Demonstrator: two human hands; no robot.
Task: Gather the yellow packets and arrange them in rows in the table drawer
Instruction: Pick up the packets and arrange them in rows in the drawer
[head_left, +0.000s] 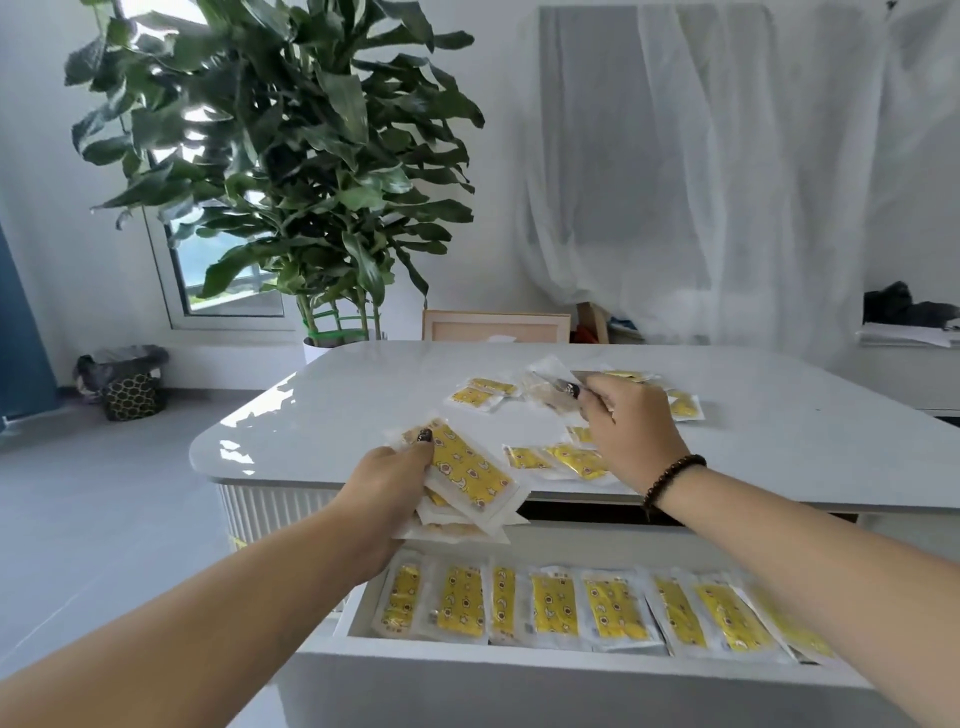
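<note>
Drawer (519, 656) holds one row of yellow packets (556, 605); left fingers (425, 439) clamp a stack (467, 480), right fingers (584, 397) pinch one.

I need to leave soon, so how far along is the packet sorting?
Partway. One row of packets already lies in the open drawer. The left hand holds a stack; the right hand is picking up another. Several loose packets remain on the table.

packets (561, 605) rowed in drawer (519, 670), others (566, 460) on table (779, 441) behind
</note>
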